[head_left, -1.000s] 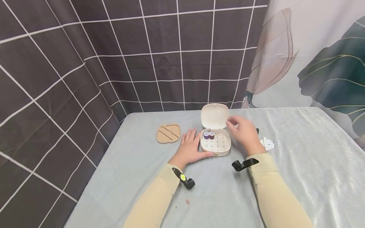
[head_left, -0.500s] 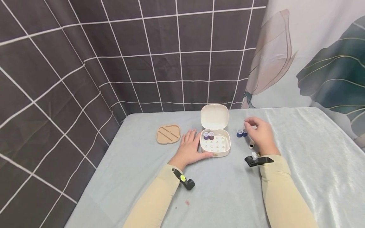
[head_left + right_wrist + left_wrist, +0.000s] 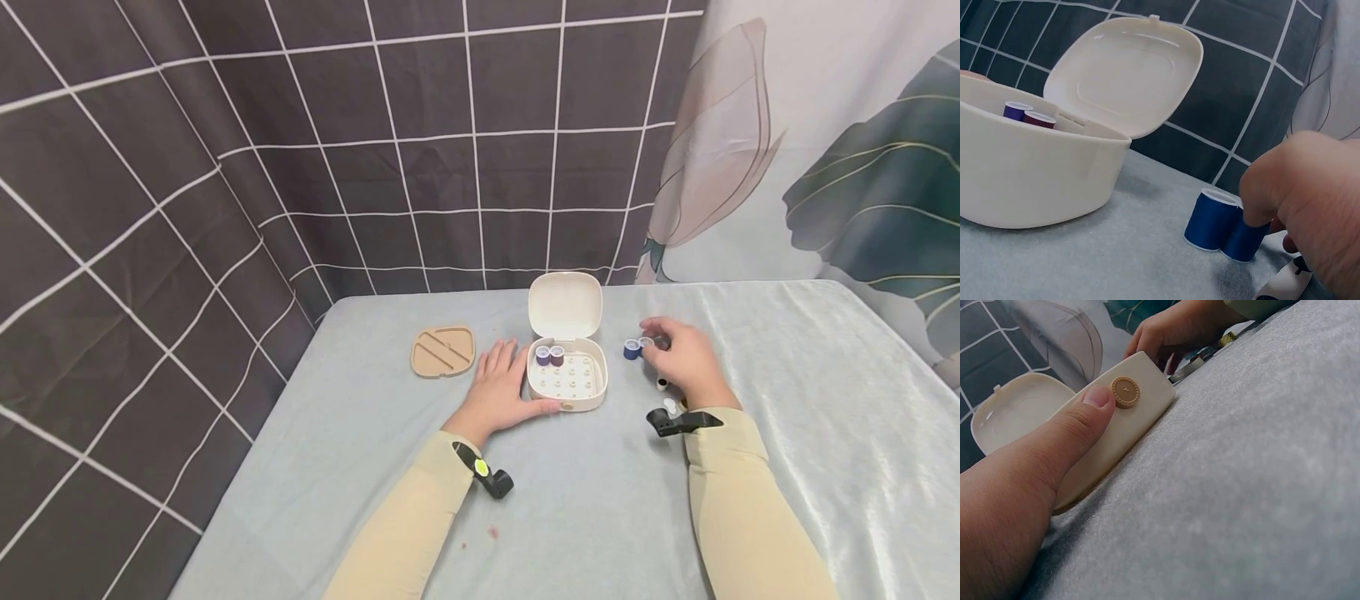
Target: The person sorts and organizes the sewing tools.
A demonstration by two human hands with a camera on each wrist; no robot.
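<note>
A cream sewing box (image 3: pixel 596 404) stands with its lid (image 3: pixel 566 305) raised. Rows of small pegs line its floor, and a purple thread spool (image 3: pixel 543 356) and a dark maroon one (image 3: pixel 557 356) sit at its back left. My left hand (image 3: pixel 501 392) rests against the box's left side, fingers straight, its thumb (image 3: pixel 1079 422) lying along the front beside a tan button catch (image 3: pixel 1125 392). To the right, two blue thread spools stand upright together. My right hand (image 3: pixel 686 362) pinches the right blue spool (image 3: pixel 1245 234), thumb on its near side; the left blue spool (image 3: pixel 1211 220) is untouched.
A tan divided tray (image 3: pixel 442 352) lies left of the box. Beside and partly under the right hand are a white-and-black item (image 3: pixel 1288 281) and a small white piece (image 3: pixel 670 406). A dark tiled-pattern curtain (image 3: pixel 420 167) hangs behind the cloth-covered table (image 3: pixel 555 517).
My right hand has moved from beside the raised lid out to the right and down onto the blue spools, its thumb now at the right one. The left hand and box stay put.
</note>
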